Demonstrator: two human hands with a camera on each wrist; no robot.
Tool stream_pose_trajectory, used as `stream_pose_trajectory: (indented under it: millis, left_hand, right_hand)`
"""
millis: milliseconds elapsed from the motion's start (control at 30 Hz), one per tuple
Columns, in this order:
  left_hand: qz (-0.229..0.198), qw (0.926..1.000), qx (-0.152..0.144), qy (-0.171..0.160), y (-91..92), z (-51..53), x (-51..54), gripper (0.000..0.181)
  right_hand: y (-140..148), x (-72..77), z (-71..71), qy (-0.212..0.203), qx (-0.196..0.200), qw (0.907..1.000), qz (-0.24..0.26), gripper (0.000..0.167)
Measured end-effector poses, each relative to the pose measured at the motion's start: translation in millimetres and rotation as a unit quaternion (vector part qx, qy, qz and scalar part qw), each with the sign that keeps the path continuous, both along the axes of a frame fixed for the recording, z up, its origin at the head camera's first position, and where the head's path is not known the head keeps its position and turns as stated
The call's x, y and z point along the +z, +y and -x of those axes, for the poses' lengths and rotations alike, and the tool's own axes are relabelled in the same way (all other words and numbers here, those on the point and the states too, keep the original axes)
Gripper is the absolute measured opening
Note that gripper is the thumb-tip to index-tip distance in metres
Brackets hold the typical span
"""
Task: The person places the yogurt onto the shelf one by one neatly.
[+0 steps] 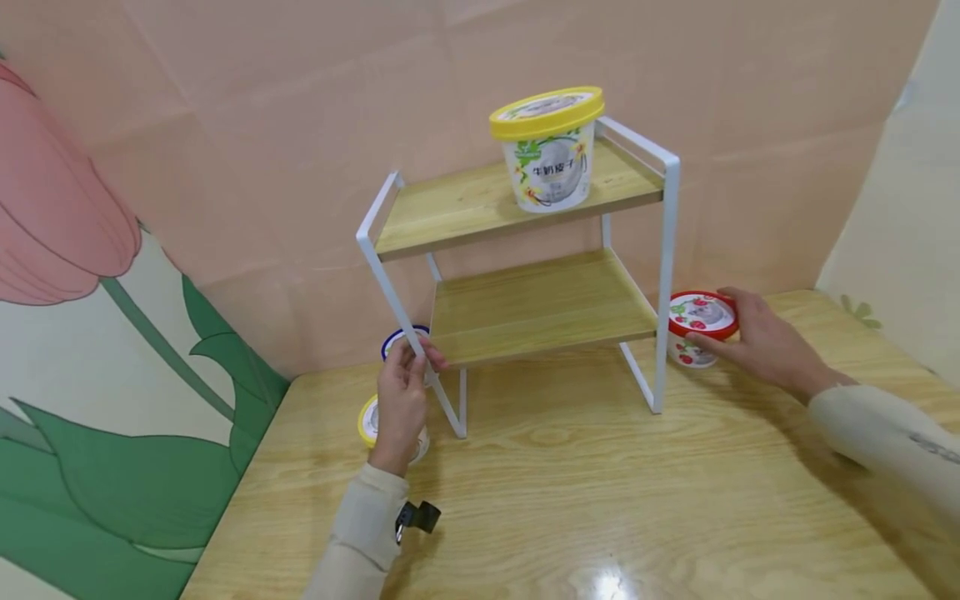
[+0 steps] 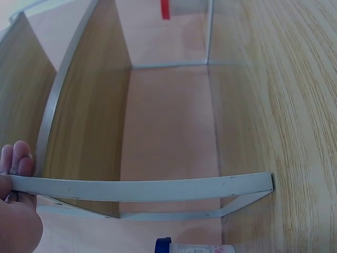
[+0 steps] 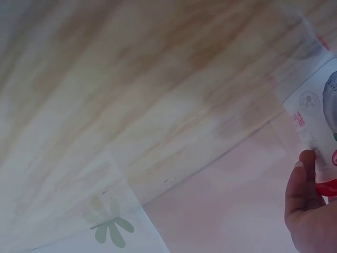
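Observation:
A two-tier wooden shelf (image 1: 543, 304) with a white metal frame stands on the table. My left hand (image 1: 401, 400) grips its left front leg near the lower board; in the left wrist view the fingers wrap the white metal bar (image 2: 147, 190). To the right of the shelf, my right hand (image 1: 776, 346) holds a red-lidded ice cream tub (image 1: 702, 315), thumb in front and fingers behind. The right wrist view catches only part of that tub's printed side. A yellow-lidded tub (image 1: 555, 162) sits upright on the top board, right of its middle.
Behind my left hand and wrist, another yellow-lidded tub (image 1: 369, 419) and a blue-lidded tub (image 1: 395, 336) stand on the table (image 1: 555, 500), partly hidden. A pinkish backdrop (image 1: 300, 150) rises behind the shelf. A dark strap (image 1: 422, 517) shows at my left wrist.

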State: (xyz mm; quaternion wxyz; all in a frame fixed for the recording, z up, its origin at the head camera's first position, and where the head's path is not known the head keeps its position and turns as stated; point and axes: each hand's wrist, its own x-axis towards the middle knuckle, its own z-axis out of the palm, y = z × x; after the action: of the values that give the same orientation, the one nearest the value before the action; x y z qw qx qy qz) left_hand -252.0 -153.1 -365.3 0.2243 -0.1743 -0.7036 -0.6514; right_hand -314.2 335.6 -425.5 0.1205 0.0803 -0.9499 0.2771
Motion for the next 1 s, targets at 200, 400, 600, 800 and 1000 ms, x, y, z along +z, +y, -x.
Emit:
stream_pose_trajectory:
  millis: [200,400,600,800,1000]
  left_hand:
    - [0.002,1.0,0.003,0.009,-0.5,-0.5,1.6,0.015]
    - [0.0,0.9999,0.003,0.011,-0.4,-0.9,1.0,0.014]
    - [0.003,0.9999,0.003,0.011,-0.6,0.3,-0.9,0.014]
    - [0.004,1.0,0.003,0.008,-0.6,0.3,-0.9,0.014]
    - [0.003,1.0,0.001,0.008,0.1,0.0,-0.2,0.014]
  right_hand:
    - [-0.4,-0.3,-1.9,0.013,-0.002,0.9999,0.003,0.094]
    - [-0.3,-2.2,-4.1,0.017,0.002,0.9998,0.014,0.096]
    - [0.4,-3.2,-5.8,0.013,-0.004,0.9998,0.013,0.099]
    - [1.0,-2.1,-7.0,0.001,-0.007,1.0,0.003,0.1]
    - [1.1,0.3,-6.8,0.003,0.002,0.9999,0.009,0.099]
